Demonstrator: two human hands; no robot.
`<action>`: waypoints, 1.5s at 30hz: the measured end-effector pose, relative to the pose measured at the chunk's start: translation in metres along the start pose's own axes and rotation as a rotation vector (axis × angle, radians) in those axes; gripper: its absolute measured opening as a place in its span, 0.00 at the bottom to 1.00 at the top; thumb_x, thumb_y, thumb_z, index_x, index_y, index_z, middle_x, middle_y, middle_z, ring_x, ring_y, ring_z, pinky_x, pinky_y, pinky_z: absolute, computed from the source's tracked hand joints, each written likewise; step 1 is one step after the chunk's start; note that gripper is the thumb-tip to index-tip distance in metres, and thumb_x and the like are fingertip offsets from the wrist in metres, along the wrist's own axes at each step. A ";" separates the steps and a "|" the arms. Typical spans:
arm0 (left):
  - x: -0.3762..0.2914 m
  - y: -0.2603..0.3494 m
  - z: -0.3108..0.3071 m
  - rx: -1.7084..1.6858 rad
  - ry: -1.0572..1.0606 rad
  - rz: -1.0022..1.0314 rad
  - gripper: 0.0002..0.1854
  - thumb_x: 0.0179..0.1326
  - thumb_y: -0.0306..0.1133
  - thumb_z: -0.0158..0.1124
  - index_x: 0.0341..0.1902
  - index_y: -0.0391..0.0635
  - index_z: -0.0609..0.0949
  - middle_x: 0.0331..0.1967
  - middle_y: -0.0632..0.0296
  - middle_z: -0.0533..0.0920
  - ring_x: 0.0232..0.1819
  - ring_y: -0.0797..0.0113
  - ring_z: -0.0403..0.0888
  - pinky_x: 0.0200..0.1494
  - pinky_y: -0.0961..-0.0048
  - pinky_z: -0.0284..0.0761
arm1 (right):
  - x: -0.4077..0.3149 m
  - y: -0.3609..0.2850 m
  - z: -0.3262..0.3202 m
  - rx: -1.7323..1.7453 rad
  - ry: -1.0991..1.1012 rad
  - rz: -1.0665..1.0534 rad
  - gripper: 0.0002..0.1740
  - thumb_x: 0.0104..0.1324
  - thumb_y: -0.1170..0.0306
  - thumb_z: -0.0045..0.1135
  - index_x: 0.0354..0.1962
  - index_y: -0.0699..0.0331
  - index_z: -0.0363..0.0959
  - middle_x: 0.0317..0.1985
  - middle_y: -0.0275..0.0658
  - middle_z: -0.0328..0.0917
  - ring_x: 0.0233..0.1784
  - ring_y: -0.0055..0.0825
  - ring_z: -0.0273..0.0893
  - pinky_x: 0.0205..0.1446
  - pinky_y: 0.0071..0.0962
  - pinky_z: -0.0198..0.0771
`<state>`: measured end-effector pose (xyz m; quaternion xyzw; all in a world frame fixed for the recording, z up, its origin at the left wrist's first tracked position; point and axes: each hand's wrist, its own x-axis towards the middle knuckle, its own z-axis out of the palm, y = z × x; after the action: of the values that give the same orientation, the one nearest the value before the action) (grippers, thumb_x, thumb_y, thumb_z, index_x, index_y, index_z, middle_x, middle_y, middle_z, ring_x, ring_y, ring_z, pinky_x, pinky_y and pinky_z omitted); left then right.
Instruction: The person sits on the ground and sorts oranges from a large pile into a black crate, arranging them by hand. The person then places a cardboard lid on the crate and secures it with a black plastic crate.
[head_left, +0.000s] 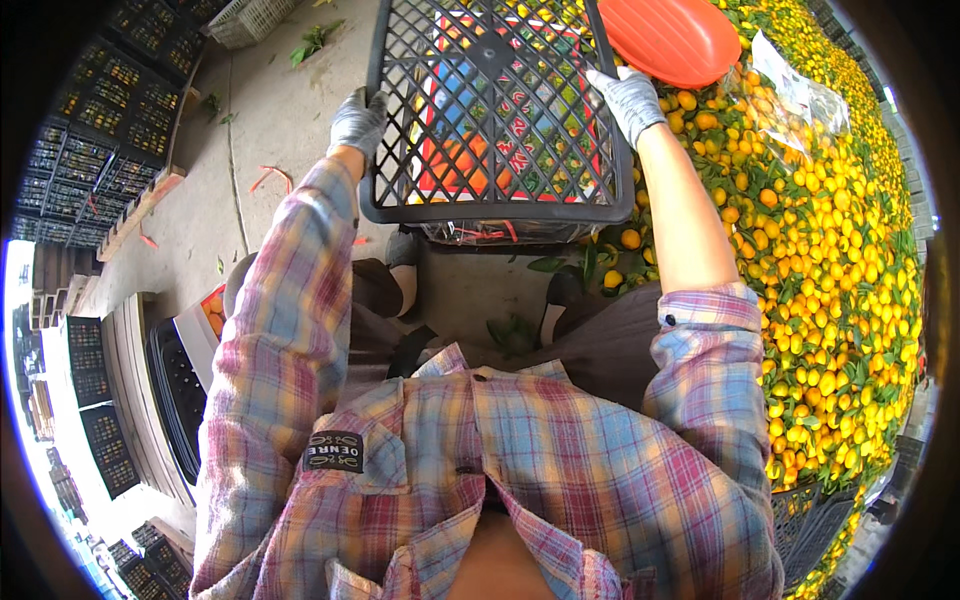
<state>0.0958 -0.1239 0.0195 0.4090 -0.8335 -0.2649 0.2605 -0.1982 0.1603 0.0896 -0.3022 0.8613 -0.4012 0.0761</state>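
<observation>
A black plastic lattice lid lies level before me, over a packed crate that stands on the floor between my feet. My left hand, in a grey glove, grips the lid's left rim. On the opposite rim, my right hand, gloved alike, has its thumb along the edge. Through the mesh shows a printed sheet with pictures of oranges and some writing. Clear plastic and a red tie show at the crate's near side. Whether the lid rests fully on the crate, I cannot tell.
A large heap of small oranges with green leaves fills the right side. On it lie an orange-red plastic scoop or basin and clear plastic bags. Stacked black crates of fruit stand on a pallet at left. Black lids lean nearby.
</observation>
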 end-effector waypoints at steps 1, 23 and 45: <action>-0.001 0.006 0.005 0.032 -0.009 0.002 0.20 0.68 0.49 0.57 0.47 0.44 0.83 0.39 0.44 0.85 0.44 0.41 0.84 0.47 0.53 0.77 | 0.000 0.008 0.005 -0.165 0.024 0.040 0.28 0.64 0.49 0.64 0.48 0.67 0.81 0.32 0.38 0.85 0.32 0.29 0.80 0.41 0.32 0.72; -0.056 0.005 0.071 0.324 0.006 -0.163 0.24 0.72 0.50 0.48 0.50 0.42 0.83 0.50 0.39 0.79 0.53 0.40 0.79 0.57 0.52 0.76 | -0.076 0.051 0.066 -0.534 -0.004 0.445 0.36 0.77 0.44 0.25 0.58 0.63 0.71 0.56 0.58 0.77 0.60 0.51 0.77 0.60 0.49 0.73; -0.055 0.010 0.057 0.337 -0.207 -0.367 0.34 0.72 0.60 0.42 0.54 0.38 0.77 0.43 0.37 0.84 0.50 0.38 0.82 0.56 0.49 0.76 | -0.087 0.069 0.061 -0.521 -0.070 0.394 0.37 0.75 0.39 0.31 0.46 0.65 0.73 0.42 0.54 0.84 0.48 0.52 0.83 0.54 0.49 0.75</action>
<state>0.0822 -0.0600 -0.0270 0.5615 -0.8000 -0.2055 0.0498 -0.1371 0.2058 -0.0119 -0.1528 0.9738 -0.1343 0.1020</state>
